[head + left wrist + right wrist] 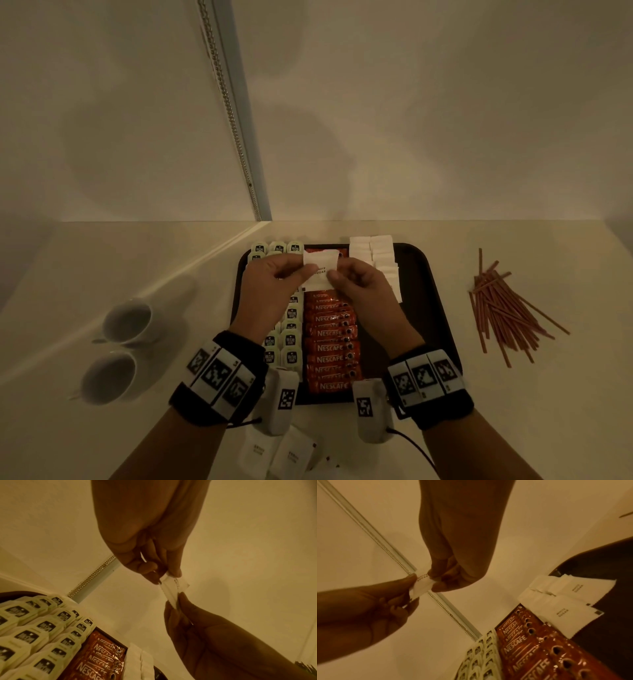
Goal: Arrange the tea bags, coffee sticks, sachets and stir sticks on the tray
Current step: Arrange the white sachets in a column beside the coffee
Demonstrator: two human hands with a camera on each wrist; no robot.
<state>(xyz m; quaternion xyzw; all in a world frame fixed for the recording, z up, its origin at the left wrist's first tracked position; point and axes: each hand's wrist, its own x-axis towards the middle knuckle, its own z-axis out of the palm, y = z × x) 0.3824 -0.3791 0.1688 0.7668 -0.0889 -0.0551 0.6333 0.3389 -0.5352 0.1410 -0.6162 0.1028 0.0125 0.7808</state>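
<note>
1. Pale cream table (513,411) against plain wall, dim warm light; dark rectangular plastic tray (430,308) in centre.
2. On tray, L to R: rows of pale green tea bags (290,339), column of red-orange Nescafe coffee sticks (330,347), stack of white paper sugar sachets (380,255) at far right-centre.
3. Both hands raised over tray w/ one small white paper sugar sachet (320,269) between them: left hand (274,287) pinching its left edge, right hand (363,291) pinching its right edge, fingers curled. Sachet clear of tray, held flat-ish above coffee sticks.
4. Step in hand, by the look of it: straightening a sachet before laying it w/ the white stack.
5. Not yet on tray: heap of thin reddish-brown stir sticks (503,308) on table right of tray; more white sachets (277,452) on table at near edge.
6. Next move prob. calls for lowering sachet onto white stack, edges squared, w/o nudging coffee sticks beside it.
7. Two white ceramic cups (116,353) left of tray, untouched.
</note>
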